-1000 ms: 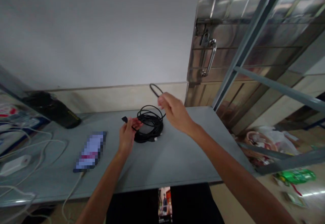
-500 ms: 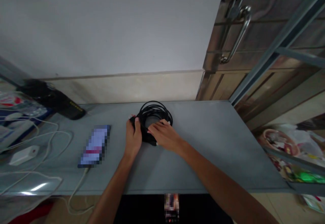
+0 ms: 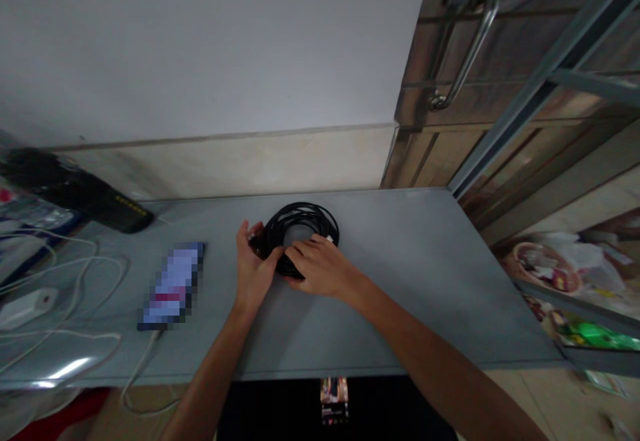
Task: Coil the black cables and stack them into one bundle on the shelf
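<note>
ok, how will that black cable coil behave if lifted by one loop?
Likely floppy: the black cable coil is many thin loops, no tie visible, though part is hidden. Its far side fans apart, so one loop may pull away alone. It lies low on the grey table, so rolling seems unlikely.

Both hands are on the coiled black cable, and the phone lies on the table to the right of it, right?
Not quite: the head view shows the phone left of the coiled black cable. Both hands are indeed on the coil.
</note>
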